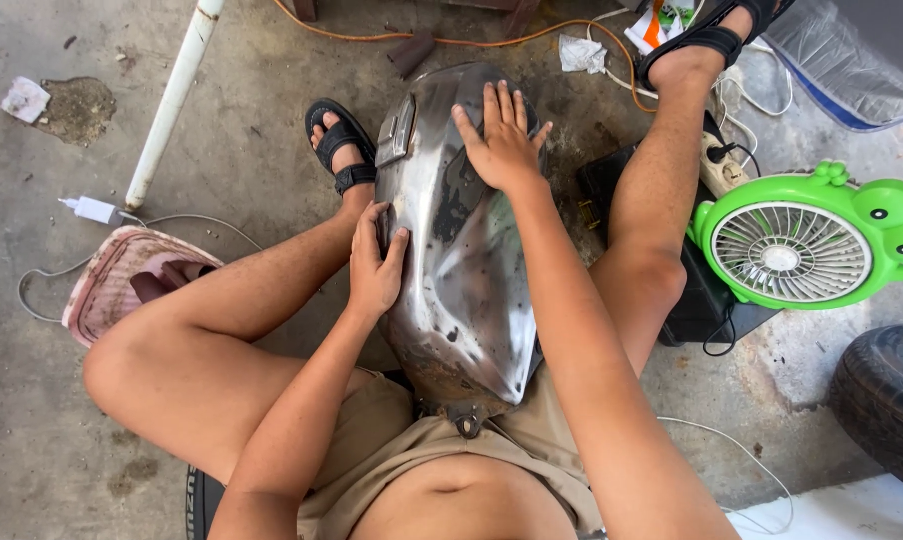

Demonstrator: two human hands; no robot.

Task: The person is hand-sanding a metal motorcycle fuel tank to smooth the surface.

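A bare-metal motorcycle fuel tank (467, 290) lies lengthwise between my legs, its narrow end resting at my lap. It is shiny steel with dark patches and a hinged cap plate near its far left. My left hand (375, 262) grips the tank's left flank, fingers curled on the metal. My right hand (502, 135) lies flat, fingers together, on the tank's far top. Whether a small pad sits under that palm is hidden.
A green frog-shaped fan (807, 245) stands to the right beside a black box (707, 295) and a power strip (722, 165). A tyre (887, 400) sits at the right edge. A white pipe (177, 95), a pink basket (122, 280) and an orange cord (452, 40) lie on the concrete floor.
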